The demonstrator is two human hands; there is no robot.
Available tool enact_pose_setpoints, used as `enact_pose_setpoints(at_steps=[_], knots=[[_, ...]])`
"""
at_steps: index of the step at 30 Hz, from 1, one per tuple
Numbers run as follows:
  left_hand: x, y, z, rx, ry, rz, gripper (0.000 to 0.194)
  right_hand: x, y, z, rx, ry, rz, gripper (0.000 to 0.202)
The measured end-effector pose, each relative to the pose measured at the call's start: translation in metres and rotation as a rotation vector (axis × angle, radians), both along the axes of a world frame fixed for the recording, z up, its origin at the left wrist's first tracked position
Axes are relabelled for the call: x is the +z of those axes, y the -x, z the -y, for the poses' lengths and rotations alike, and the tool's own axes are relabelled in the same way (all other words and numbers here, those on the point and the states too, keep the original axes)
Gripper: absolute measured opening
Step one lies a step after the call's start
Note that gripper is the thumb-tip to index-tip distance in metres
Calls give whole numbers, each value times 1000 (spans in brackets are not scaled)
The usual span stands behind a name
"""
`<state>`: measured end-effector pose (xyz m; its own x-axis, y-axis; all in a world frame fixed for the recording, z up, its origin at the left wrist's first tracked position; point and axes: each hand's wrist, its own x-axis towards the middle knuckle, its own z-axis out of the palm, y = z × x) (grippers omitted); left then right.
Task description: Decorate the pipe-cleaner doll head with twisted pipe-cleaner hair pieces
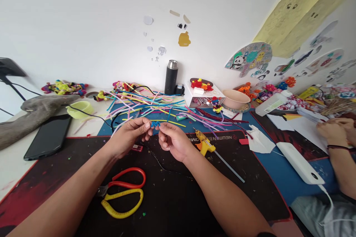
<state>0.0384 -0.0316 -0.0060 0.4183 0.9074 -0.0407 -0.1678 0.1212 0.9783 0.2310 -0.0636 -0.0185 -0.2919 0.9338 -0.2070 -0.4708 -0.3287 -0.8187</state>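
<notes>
A short blue pipe cleaner (155, 123), bent into small waves, is held between my two hands above the dark mat. My left hand (132, 133) pinches its left end between thumb and fingertips. At its right end, my right hand (175, 139) pinches it with thumb and forefinger, the other fingers curled. A thin blue length stands up just behind my right fingers. Scissors (128, 182) with red and yellow handles lie below my left hand. A yellow glue gun (205, 143) with a glue stick rests right of my right hand.
Loose colored pipe cleaners (144, 103) spread behind the hands. A black flask (171, 77), a white box (205, 98) and a pink bowl (236, 100) stand along the wall. A phone (48, 137) lies left; a white power bank (300, 163) and another person's hands (335, 131) are right.
</notes>
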Motion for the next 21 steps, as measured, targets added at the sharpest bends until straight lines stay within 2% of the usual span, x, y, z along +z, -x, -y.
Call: enact_pose_setpoints(at_steps=[9,21], knots=[[-3,-12,5,-1,127,177,48,0,0,0,43,7,-77,39],[-7,-11,3,2,154,125,50,-2,0,-1,-11,-20,-30,42]])
